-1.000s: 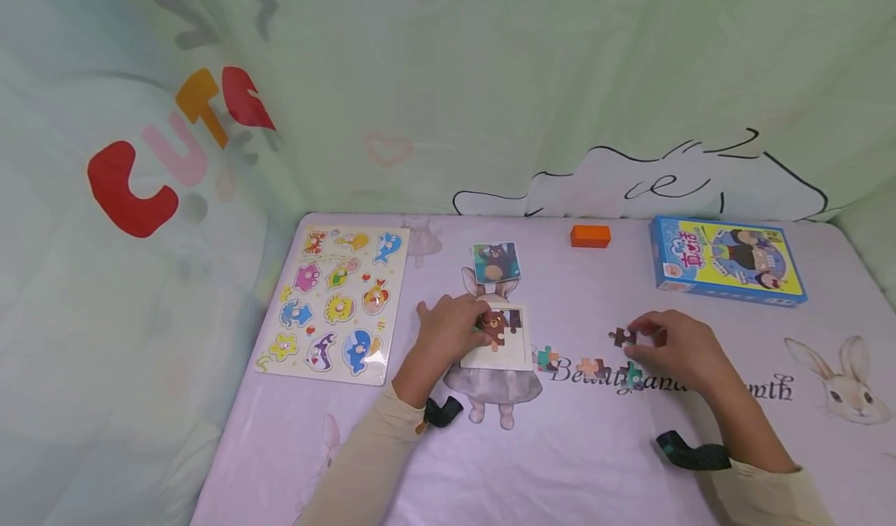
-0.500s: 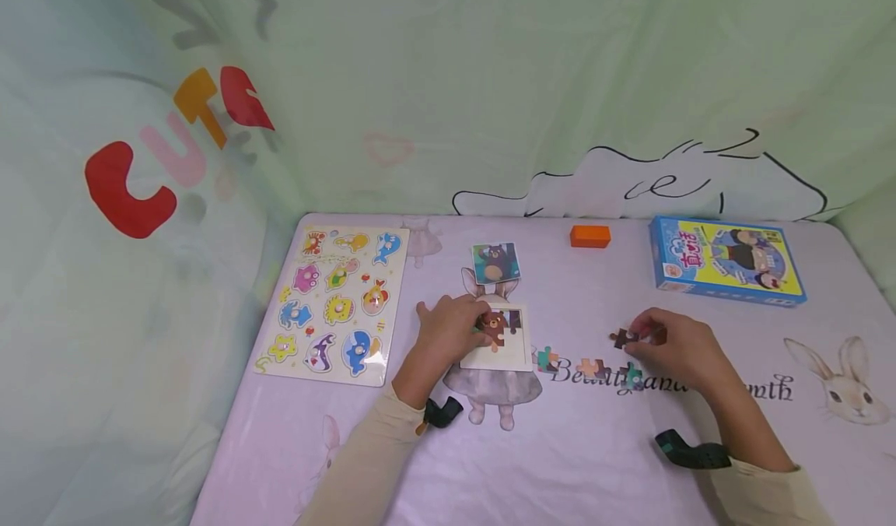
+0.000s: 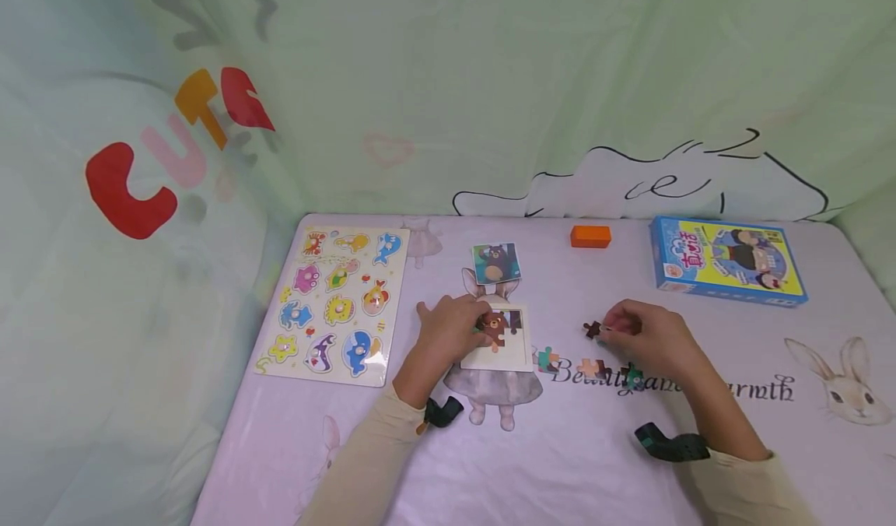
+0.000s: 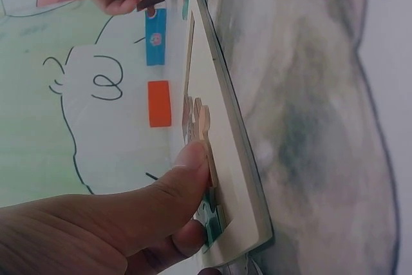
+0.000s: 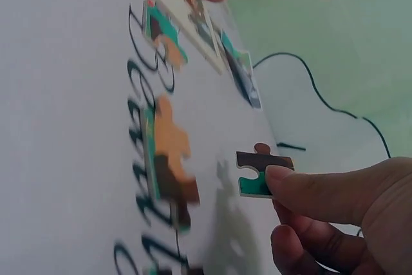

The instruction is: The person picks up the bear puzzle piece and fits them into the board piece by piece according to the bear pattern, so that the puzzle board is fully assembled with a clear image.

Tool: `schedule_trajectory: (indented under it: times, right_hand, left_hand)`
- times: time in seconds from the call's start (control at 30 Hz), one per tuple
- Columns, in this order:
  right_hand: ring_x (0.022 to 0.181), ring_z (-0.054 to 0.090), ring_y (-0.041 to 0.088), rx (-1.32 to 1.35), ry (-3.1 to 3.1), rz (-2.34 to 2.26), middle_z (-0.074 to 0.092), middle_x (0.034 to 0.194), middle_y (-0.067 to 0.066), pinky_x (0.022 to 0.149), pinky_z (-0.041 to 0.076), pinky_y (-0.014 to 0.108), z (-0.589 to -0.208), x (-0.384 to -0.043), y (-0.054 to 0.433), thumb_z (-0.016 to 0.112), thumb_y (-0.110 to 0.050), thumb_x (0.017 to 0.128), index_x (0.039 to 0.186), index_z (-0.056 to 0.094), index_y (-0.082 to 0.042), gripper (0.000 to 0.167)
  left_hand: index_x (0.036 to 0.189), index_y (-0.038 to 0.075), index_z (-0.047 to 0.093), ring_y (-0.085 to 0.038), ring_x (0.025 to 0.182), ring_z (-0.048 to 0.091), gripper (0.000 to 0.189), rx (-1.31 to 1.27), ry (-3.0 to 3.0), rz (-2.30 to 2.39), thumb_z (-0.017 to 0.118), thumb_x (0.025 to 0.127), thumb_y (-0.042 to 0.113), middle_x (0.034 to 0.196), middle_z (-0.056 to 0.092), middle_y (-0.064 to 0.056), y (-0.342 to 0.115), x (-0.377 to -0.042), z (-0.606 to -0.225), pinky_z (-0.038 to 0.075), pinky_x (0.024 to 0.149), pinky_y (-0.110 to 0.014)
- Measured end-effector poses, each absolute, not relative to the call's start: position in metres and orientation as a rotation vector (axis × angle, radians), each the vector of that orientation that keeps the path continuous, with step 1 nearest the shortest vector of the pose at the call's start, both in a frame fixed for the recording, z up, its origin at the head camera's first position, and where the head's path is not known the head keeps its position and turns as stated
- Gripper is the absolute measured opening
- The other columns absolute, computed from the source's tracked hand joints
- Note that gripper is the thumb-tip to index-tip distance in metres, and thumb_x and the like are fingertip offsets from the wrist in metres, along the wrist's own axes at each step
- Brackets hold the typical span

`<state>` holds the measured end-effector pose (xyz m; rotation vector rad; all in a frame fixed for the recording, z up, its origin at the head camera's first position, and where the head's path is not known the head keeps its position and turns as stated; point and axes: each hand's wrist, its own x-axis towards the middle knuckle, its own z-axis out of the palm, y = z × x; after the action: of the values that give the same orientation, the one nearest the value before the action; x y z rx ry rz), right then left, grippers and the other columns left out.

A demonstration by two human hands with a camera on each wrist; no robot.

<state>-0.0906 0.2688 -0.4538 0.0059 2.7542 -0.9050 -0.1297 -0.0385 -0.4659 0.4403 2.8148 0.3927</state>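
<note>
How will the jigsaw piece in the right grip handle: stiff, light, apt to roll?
Likely stiff: the jigsaw piece, pinched at one side by the right grip, shows no sag. Probably light: it is thin, and small beside the grip. Unlikely to roll: it is flat, like the loose pieces on the table.

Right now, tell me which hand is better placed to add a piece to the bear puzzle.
The right hand, I judge: it pinches a loose puzzle piece, while the left hand touches the bear puzzle and seems better suited to steadying it.
</note>
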Motion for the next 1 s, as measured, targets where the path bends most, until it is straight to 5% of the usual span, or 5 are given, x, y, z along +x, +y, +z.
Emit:
schedule_trajectory:
  times: [0.53, 1.0]
  right_hand:
    - [0.084, 0.058, 0.021, -0.195, 2.711, -0.997, 0.068, 0.086, 0.002, 0.066, 0.052, 0.027, -0.455, -0.105, 0.210, 0.077, -0.018, 0.090, 0.098, 0.074, -0.014, 0.009]
    - [0.081, 0.059, 0.020, -0.194, 2.605, -1.081, 0.069, 0.088, 0.005, 0.071, 0.053, 0.028, -0.458, -0.109, 0.185, 0.074, -0.012, 0.093, 0.104, 0.073, -0.009, 0.011]
  left_hand:
    - [0.122, 0.032, 0.070, -0.027, 0.110, 0.062, 0.039, 0.438, 2.810, 0.390, 0.081, 0.086, 0.040, 0.122, 0.071, 0.005, -0.038, -0.131, -0.468, 0.037, 0.100, -0.072]
    - [0.126, 0.032, 0.069, -0.027, 0.111, 0.062, 0.044, 0.442, 2.807, 0.377, 0.081, 0.085, 0.042, 0.124, 0.070, 0.006, -0.039, -0.131, -0.466, 0.038, 0.099, -0.070]
